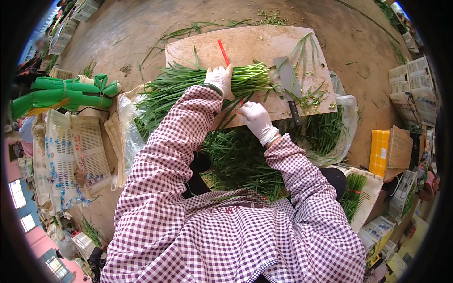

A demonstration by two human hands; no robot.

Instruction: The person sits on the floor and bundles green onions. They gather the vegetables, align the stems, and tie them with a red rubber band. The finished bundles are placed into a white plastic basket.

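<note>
My left hand (pixel 220 82), in a white glove, presses over and grips a bundle of long green garlic chives (pixel 177 79). Their pale cut ends point right across a worn board (pixel 244 44). A red tape strip (pixel 223 51) sticks out beyond the bundle, and a short red piece shows on the near side at my right fingers. My gloved right hand (pixel 257 118), curled at the board's near edge, pinches this near end; its fingertips are partly hidden. To the right lies a cleaver (pixel 288 76), its black handle towards me, among loose leaves and trimmings.
Below the board, more chives (pixel 244 159) lie in clear plastic (pixel 348 116). Plastic crates (pixel 76 152) and green wrapped rolls (pixel 63 93) stand at left. At right are a crate of chives (pixel 368 194), a yellow box (pixel 379 152) and stacked white crates (pixel 412 90).
</note>
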